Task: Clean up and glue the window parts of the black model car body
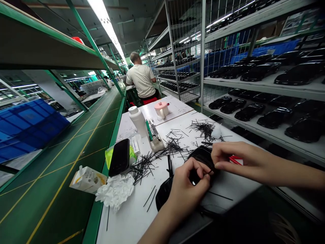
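Observation:
A glossy black model car (164,192) lies on the white table under my hands, which cover much of it. My left hand (191,181) is over its middle, thumb and index finger pinched together. Close by on the right, my right hand (228,156) has its fingers curled and pressed to the thumb at the car's far end. Whatever either pinch holds is too small or hidden to make out. Thin black strips (175,145) are strewn beyond the car. A red-and-white item (236,160) shows partly behind my right hand.
On the left are a phone (120,157), a drink carton (88,179) and crumpled white gloves (116,191). Farther off stand a white bottle (137,121), a tool holder (156,144) and a pink-lidded cup (161,109). A green conveyor runs left; racks of black cars (250,112) stand right. A person (141,79) sits ahead.

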